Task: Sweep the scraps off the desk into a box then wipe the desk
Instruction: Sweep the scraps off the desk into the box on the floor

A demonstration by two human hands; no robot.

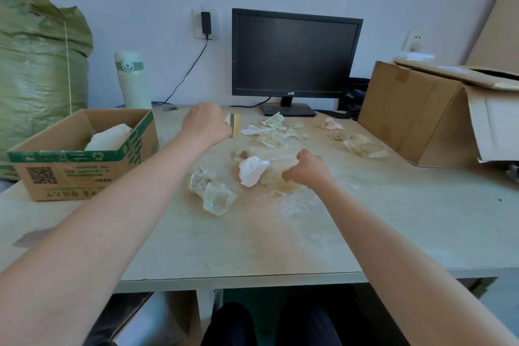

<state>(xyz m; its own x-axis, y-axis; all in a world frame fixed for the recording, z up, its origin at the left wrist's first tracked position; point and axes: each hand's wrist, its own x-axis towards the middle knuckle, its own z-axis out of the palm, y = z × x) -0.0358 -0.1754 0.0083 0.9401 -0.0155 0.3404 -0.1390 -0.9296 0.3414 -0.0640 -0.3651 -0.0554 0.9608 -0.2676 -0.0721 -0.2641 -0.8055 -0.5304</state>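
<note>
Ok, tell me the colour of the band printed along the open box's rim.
Green, with white symbols, on the box, clearest in the head view.

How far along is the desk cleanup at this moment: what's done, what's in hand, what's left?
Early. The green-printed box at the desk's left already holds a white wad. The left hand grips a yellow-edged sponge; the right hand is gathering a crumpled pile. Scraps remain scattered across the desk, near the monitor too. Powdery smears show, so wiping looks not yet done.
</note>
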